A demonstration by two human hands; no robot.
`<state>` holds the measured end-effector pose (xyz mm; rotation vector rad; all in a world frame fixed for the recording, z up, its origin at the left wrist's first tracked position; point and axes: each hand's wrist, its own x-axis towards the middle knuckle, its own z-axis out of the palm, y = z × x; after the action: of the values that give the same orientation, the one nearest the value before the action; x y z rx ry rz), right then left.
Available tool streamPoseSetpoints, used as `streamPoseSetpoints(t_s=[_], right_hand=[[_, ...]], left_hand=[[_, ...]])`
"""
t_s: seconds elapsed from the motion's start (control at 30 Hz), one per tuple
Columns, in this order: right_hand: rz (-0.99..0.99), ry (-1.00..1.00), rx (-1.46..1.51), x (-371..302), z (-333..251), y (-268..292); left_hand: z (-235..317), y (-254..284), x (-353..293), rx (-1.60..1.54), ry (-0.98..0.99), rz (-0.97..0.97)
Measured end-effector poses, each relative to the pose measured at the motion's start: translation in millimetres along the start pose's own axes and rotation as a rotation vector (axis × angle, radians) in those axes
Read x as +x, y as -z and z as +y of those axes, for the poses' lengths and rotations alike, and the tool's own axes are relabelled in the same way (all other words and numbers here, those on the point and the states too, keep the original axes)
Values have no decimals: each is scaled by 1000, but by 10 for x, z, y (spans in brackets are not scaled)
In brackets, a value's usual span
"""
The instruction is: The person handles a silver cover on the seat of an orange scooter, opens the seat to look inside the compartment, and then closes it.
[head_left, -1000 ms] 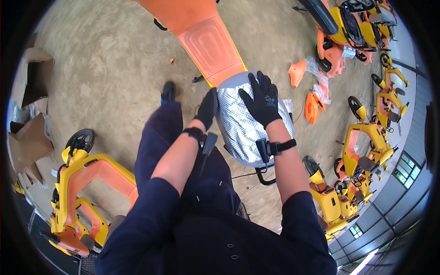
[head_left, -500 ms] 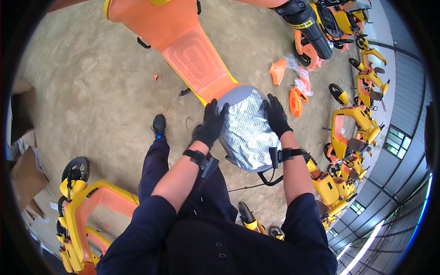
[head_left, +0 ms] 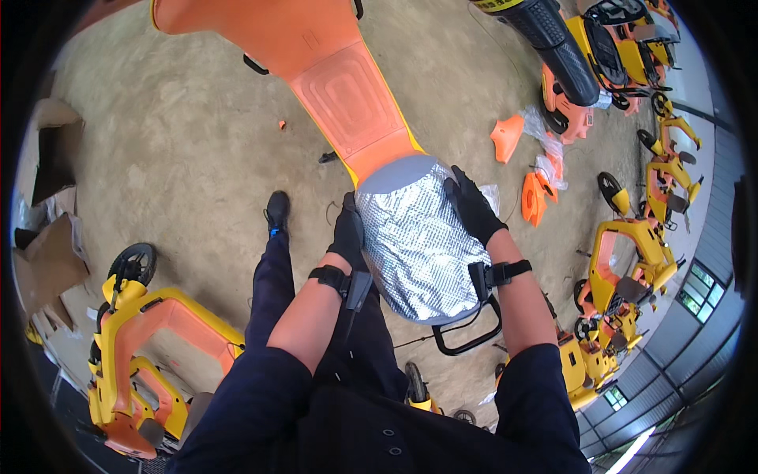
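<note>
"Since the seat (head_left: pixel 395 175) is found just off the view's centre, toward three o'clock, how is its long axis turned?"

"It is tipped slightly off upright, along a line from half past eleven to half past five. The plain grey end is pointed at half past eleven, toward the orange footboard (head_left: pixel 345 99); the rounded far end is aimed at half past five, where a black tubular handle (head_left: pixel 474 344) is seen."

"And what is laid over it?"

"A crinkled silver cover (head_left: pixel 418 245), by which most of the seat behind the grey end is hidden."

"How are the hands placed?"

"They are set apart, with fingers stretched out and the seat between them. The gloved left hand (head_left: pixel 347 231) is laid along the edge at nine o'clock; the gloved right hand (head_left: pixel 472 209) is rested on the edge at two o'clock. How firmly they are pressed cannot be told."

"What is seen beyond?"

"Orange panels (head_left: pixel 534 199) are scattered on the floor (head_left: pixel 197 103), between one and two o'clock from the seat."
</note>
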<state>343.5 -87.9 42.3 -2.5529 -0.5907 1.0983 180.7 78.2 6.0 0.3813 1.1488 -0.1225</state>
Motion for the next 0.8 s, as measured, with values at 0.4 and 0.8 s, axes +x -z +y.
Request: streamPoseSetpoints(t_s=[0.4, 0.8], right_hand=[[-65, 1, 475, 198, 511, -50], [-144, -226, 921, -1127, 1156, -81]], left_hand=[[-370, 31, -294, -38, -42, -40], [-1237, 535, -453, -213, -64, -373]])
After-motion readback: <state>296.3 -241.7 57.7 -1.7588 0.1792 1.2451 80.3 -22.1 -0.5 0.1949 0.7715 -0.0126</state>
